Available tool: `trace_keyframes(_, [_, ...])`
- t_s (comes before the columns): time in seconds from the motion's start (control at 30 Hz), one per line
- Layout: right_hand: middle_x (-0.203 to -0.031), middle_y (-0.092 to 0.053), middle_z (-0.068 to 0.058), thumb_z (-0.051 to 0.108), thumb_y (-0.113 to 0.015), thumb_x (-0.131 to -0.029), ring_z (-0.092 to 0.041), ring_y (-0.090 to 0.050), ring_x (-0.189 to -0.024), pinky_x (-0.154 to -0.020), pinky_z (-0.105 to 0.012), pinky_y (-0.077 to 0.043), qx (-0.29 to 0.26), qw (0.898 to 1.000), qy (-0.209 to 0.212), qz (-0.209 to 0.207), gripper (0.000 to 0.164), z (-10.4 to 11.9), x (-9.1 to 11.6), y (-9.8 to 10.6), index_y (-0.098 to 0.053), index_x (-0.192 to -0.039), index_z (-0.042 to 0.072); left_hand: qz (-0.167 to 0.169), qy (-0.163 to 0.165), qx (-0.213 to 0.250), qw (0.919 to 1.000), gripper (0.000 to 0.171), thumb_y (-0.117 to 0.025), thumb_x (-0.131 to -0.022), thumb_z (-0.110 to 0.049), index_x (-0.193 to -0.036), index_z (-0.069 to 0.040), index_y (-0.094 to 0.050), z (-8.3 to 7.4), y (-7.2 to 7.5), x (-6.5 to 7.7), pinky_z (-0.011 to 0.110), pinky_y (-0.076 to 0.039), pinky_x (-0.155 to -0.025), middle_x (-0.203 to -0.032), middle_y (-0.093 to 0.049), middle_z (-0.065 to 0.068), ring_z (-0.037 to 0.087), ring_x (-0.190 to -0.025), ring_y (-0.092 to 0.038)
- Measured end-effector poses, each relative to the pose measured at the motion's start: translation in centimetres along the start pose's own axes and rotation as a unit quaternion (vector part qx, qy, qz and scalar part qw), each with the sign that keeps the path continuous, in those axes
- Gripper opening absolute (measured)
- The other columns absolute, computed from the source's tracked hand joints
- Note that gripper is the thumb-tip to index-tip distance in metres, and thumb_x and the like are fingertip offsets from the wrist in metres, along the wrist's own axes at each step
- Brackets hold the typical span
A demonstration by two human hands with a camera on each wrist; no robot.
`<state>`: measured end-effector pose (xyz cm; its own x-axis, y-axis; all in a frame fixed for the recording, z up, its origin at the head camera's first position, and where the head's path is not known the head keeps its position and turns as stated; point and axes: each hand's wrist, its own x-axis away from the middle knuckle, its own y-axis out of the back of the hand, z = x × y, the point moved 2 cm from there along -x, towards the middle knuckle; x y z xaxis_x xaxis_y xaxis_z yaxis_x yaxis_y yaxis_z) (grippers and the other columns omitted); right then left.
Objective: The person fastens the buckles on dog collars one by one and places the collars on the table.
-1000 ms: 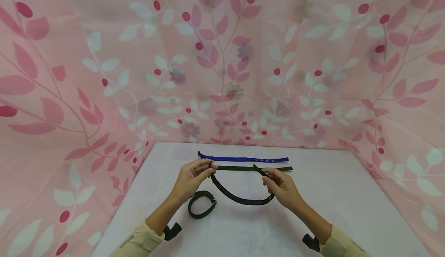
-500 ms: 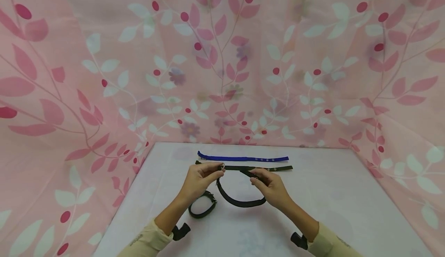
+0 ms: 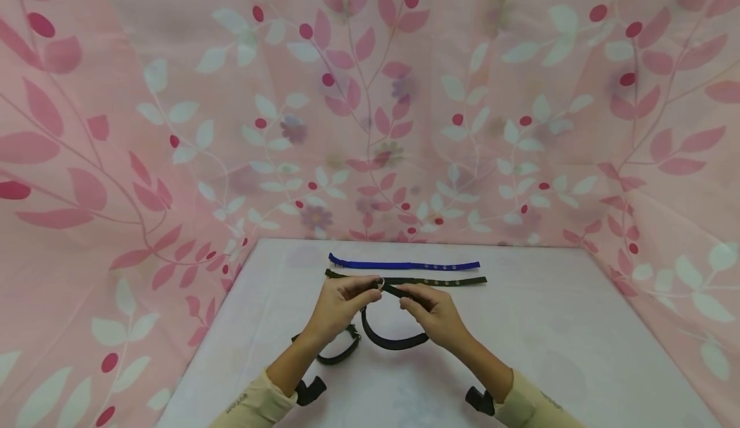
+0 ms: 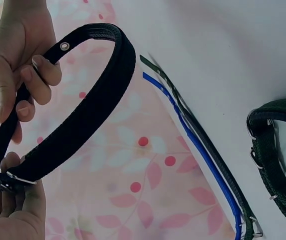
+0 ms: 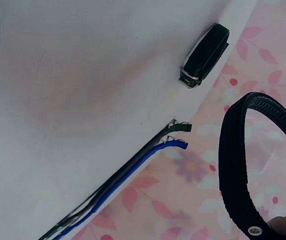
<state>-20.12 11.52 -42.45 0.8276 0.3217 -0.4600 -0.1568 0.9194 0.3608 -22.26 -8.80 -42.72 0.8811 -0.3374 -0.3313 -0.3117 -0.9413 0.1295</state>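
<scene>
Between my two hands a black collar (image 3: 393, 343) is held above the table, bent into a loop. My left hand (image 3: 340, 304) pinches its buckle end, where metal hardware (image 4: 13, 177) shows in the left wrist view. My right hand (image 3: 437, 315) grips the narrow strap end, with a metal eyelet (image 4: 65, 46) visible beyond the fingers. The strap tip meets the buckle at the left fingertips; whether it passes through I cannot tell. Below the left hand, a buckled dark green collar (image 3: 341, 356) stands as a ring on the table, partly hidden by the wrist.
Beyond the hands, a blue collar (image 3: 376, 265) and a dark green collar (image 3: 471, 281) lie straight and parallel on the white table (image 3: 549, 325). A pink leaf-patterned cloth (image 3: 370, 94) surrounds the table at the back and sides.
Both hands have drawn closer together, bringing the strap tip to the buckle. The held collar's loop has become smaller. The collars on the table have stayed in place.
</scene>
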Motion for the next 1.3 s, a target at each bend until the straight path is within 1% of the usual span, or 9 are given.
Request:
trace_keyframes(0.17, [-0.085,-0.065,-0.011,0.003,-0.06,-0.087,-0.011,-0.059,-0.071,-0.06,-0.022,-0.052,0.001,1.0,0.027,0.002,0.021,0.0,-0.1,0.0,-0.065,-0.107,0.001,0.01,0.011,0.009,0.9998,0.033,-0.067,-0.083,-0.01,-0.115,-0.003,-0.064,-0.1,-0.2,0.1,0.027,-0.053,-0.082,-0.107,-0.068,0.014,0.029,-0.096,-0.066])
trace_keyframes(0.33, [-0.088,-0.066,-0.013,0.001,-0.061,-0.086,-0.013,-0.058,-0.071,-0.059,-0.022,-0.052,-0.006,0.999,0.046,0.003,0.023,0.2,-0.4,-0.3,-0.065,-0.108,-0.002,0.018,0.027,0.027,0.9991,0.035,-0.066,-0.083,-0.006,-0.117,0.001,-0.061,-1.1,-0.6,0.2,0.028,-0.053,-0.083,-0.112,-0.065,0.017,0.026,-0.098,-0.065])
trace_keyframes(0.57, [-0.096,-0.067,-0.015,0.004,-0.061,-0.087,-0.007,-0.054,-0.067,-0.054,-0.02,-0.049,-0.027,1.0,0.0,0.001,0.023,0.5,-0.6,-0.9,-0.063,-0.109,-0.002,0.047,0.014,0.022,0.9985,0.033,-0.062,-0.087,-0.006,-0.119,0.0,-0.06,-0.8,-1.4,0.2,0.032,-0.055,-0.078,-0.108,-0.066,0.017,0.027,-0.091,-0.066])
trace_keyframes(0.63, [-0.09,-0.066,-0.016,0.005,-0.06,-0.088,-0.004,-0.05,-0.062,-0.05,-0.019,-0.046,-0.024,1.0,-0.007,0.003,0.023,0.6,-0.6,-1.0,-0.062,-0.11,-0.003,0.051,0.005,0.018,0.9985,0.032,-0.062,-0.087,-0.007,-0.118,-0.002,-0.061,-0.3,-1.6,0.2,0.033,-0.056,-0.076,-0.107,-0.067,0.016,0.028,-0.09,-0.067])
trace_keyframes(0.8, [-0.071,-0.057,-0.01,0.005,-0.06,-0.088,-0.001,-0.042,-0.057,-0.049,-0.021,-0.042,-0.025,1.0,-0.014,0.002,0.024,1.0,-0.9,-1.0,-0.059,-0.112,-0.001,0.038,-0.01,0.07,0.9968,0.035,-0.061,-0.087,-0.01,-0.122,-0.005,-0.058,1.0,-1.6,-0.1,0.037,-0.055,-0.077,-0.112,-0.064,0.017,0.032,-0.095,-0.064])
trace_keyframes(0.87, [-0.072,-0.056,-0.011,0.005,-0.059,-0.089,-0.002,-0.043,-0.059,-0.051,-0.021,-0.043,-0.033,0.999,-0.021,0.011,0.025,1.1,-0.9,-1.0,-0.058,-0.113,-0.001,0.033,-0.013,0.09,0.9953,0.037,-0.061,-0.088,-0.011,-0.123,-0.005,-0.057,1.3,-1.6,-0.1,0.039,-0.055,-0.076,-0.113,-0.062,0.019,0.033,-0.096,-0.063])
trace_keyframes(0.97, [-0.084,-0.062,-0.014,0.007,-0.058,-0.09,-0.004,-0.048,-0.064,-0.054,-0.022,-0.045,-0.039,0.999,-0.024,0.021,0.027,1.2,-0.9,-1.1,-0.058,-0.115,-0.001,0.014,-0.012,0.08,0.9966,0.035,-0.063,-0.087,-0.014,-0.12,-0.005,-0.059,1.4,-1.6,0.0,0.038,-0.056,-0.075,-0.113,-0.061,0.017,0.027,-0.097,-0.063])
trace_keyframes(1.07, [-0.092,-0.066,-0.015,0.009,-0.06,-0.089,-0.005,-0.049,-0.065,-0.054,-0.021,-0.046,-0.029,0.999,-0.016,0.018,0.027,1.2,-1.1,-1.2,-0.059,-0.114,0.001,0.005,-0.003,0.065,0.9979,0.033,-0.064,-0.086,-0.018,-0.117,-0.007,-0.062,1.3,-1.6,-0.2,0.037,-0.056,-0.074,-0.114,-0.06,0.013,0.023,-0.099,-0.062])
trace_keyframes(1.3, [-0.089,-0.066,-0.009,0.01,-0.065,-0.085,-0.003,-0.046,-0.061,-0.049,-0.02,-0.044,-0.038,0.998,-0.004,0.04,0.034,0.9,-1.4,-1.6,-0.059,-0.118,0.001,0.05,0.033,0.111,0.992,0.03,-0.06,-0.089,-0.013,-0.119,-0.006,-0.06,0.9,-1.7,-0.4,0.041,-0.056,-0.075,-0.108,-0.065,0.02,0.027,-0.089,-0.068])
